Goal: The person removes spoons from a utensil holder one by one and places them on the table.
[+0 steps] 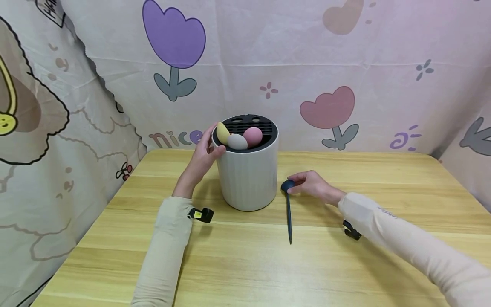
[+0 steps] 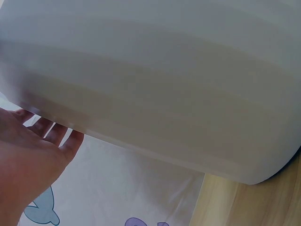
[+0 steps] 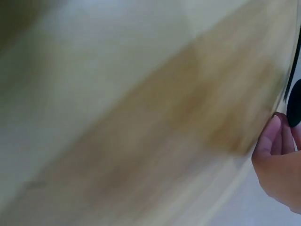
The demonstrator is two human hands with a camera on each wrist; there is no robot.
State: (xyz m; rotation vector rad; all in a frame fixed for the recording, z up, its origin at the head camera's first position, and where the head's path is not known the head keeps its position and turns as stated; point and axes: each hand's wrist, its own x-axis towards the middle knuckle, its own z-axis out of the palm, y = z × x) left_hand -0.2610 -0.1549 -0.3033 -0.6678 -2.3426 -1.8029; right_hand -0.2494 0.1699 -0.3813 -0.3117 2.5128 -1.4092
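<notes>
A white ribbed utensil holder [image 1: 247, 181] with a black slotted top stands upright on the table. My left hand [image 1: 203, 151] grips its upper left rim, thumb at the front; in the left wrist view the left hand's fingers [image 2: 70, 145] lie along the holder's wall [image 2: 155, 94]. Rounded yellow [image 1: 222, 133], grey [image 1: 237, 142] and pink [image 1: 252, 137] heads rise from the front opening; what is below them is hidden. Right of the holder, my right hand [image 1: 312, 185] pinches a dark blue spoon [image 1: 289, 204] by its bowl, handle pointing down. The right wrist view catches only part of the spoon [image 3: 295, 103].
The light wooden table [image 1: 245, 264] extends around the holder. A printed cloth [image 1: 249, 51] hangs behind the table, and another cloth [image 1: 57, 204] falls at the left edge. Each forearm carries a small black wrist camera, such as the left one [image 1: 205, 215].
</notes>
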